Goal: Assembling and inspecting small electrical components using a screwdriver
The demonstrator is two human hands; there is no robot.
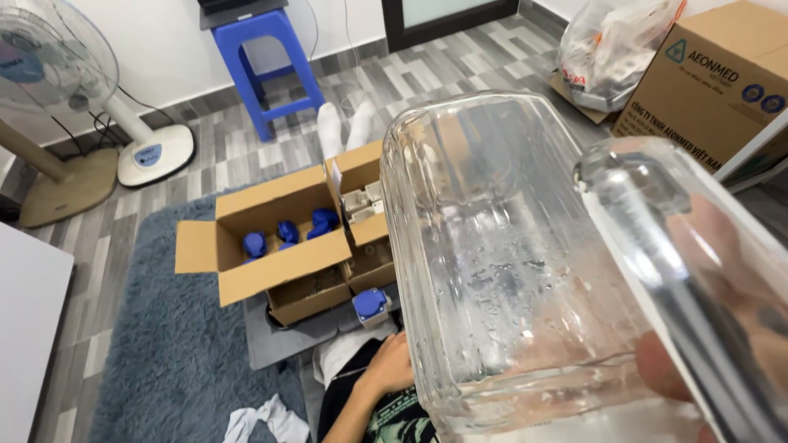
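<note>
The large clear plastic bottle with a handle [509,271] is lifted very close to the camera and tilted, and it fills the picture from the centre to about 4 o'clock. It looks almost empty; only small drops and a thin wet film remain on its inner wall, so I judge that most of the content is already gone and only the last part is left. The right hand [722,328] shows only as a blurred shape through the plastic at 4 o'clock, seemingly closed around the handle, although how tightly I cannot tell. The left hand [390,365] rests at 6 o'clock on the lap, loosely curled and holding nothing. Beyond the bottle, at 9 to 10 o'clock, an open brown cardboard box [271,238] stands on a grey fluffy rug [172,361] and holds several blue plastic plug sockets [287,232]; one more blue socket [371,305] lies just beside the box. At 11 o'clock there is a blue plastic stool [267,61], at 10 o'clock a white standing fan [57,74], and at 1 to 2 o'clock a big brown carton [706,82]. The bottle itself hides much of the floor.
</note>
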